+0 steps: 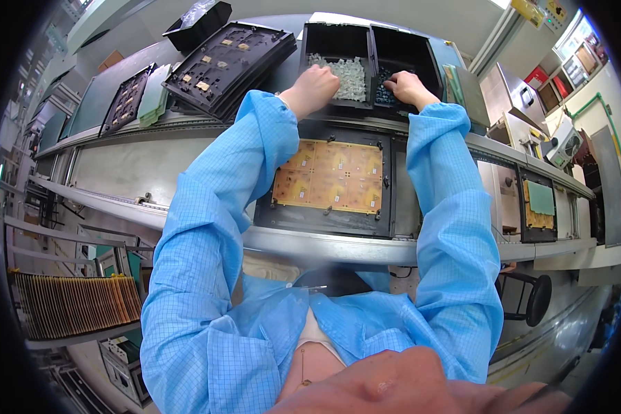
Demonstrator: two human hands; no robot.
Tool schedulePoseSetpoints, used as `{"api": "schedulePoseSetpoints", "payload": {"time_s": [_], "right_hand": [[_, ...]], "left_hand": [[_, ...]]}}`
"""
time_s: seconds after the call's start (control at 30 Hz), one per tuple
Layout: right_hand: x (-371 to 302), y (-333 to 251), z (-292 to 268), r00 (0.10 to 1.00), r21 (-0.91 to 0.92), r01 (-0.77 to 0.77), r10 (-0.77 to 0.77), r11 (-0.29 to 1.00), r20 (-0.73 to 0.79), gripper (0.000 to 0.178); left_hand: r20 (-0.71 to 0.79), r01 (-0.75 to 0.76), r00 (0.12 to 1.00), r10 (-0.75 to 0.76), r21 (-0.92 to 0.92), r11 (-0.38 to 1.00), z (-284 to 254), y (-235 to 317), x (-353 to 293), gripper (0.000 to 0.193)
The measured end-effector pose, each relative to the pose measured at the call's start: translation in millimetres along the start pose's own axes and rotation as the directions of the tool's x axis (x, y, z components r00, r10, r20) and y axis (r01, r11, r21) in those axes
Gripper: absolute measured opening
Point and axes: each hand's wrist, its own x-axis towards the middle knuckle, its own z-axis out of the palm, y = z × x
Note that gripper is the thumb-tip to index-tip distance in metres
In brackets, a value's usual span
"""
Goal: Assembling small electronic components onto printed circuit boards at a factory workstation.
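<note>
The conveyor [316,241] spans the workspace, and its metal rails flank the work area, so if the line were to advance while both arms reach across it, parts could land out of place. The loose blue left sleeve [207,200] overlaps the near fixture's upper left corner in this view; sagging fabric could snag a clip there. Behind the left forearm, the stack of black trays [231,65] sits slightly fanned, and an elbow or cuff knocking it could send the top one sliding. The black fixture [290,219] lies flat on the conveyor in front of the body, carrying the amber circuit board panel [330,176], which a dropped piece could scratch. Beyond it, the left bin [334,40] and right bin [401,50] stand side by side, and a hasty withdrawal over their shared wall could mix the contents. The left hand [312,90] curls partly closed at the clear pieces [350,76]; the right hand [410,88] bends its fingers in toward the dark pieces [383,94]. The fingertips are too obscured to tell what either hand grips, if anything; grabbing several small pieces at once could cause spills.
</note>
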Motion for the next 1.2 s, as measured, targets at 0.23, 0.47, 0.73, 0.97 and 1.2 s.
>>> {"api": "schedulePoseSetpoints", "payload": {"time_s": [0.23, 0.47, 0.73, 0.97, 1.2], "right_hand": [[-17, -7, -8, 0.979, -0.037, 0.160, -0.164, 0.986, -0.123, 0.022], [-46, 2, -22, 0.862, 0.127, 0.259, -0.170, 0.958, -0.477, 0.022], [-133, 7, -29, 0.935, 0.711, 0.269, 0.000, 0.650, -0.355, 0.023], [-194, -14, 17, 0.997, 0.966, -0.015, -0.074, 0.258, 0.036, 0.024], [-209, -19, 32, 0.994, 0.949, 0.009, -0.102, 0.316, 0.025, 0.021]], "left_hand": [[-0.032, 0.097, 0.994, -0.106, -0.219, 0.971, -8, -5, -4, 0.005], [-0.008, 0.203, 0.972, -0.235, -0.474, 0.856, -8, 4, 5, 0.010], [0.354, 0.345, 0.902, -0.248, -0.935, -0.082, -50, 28, -16, 0.025], [0.422, 0.409, 0.899, -0.113, -0.904, -0.122, -60, 85, -32, 0.015], [0.381, 0.392, 0.919, -0.101, -0.908, 0.148, -52, 110, -55, 0.013]]}}
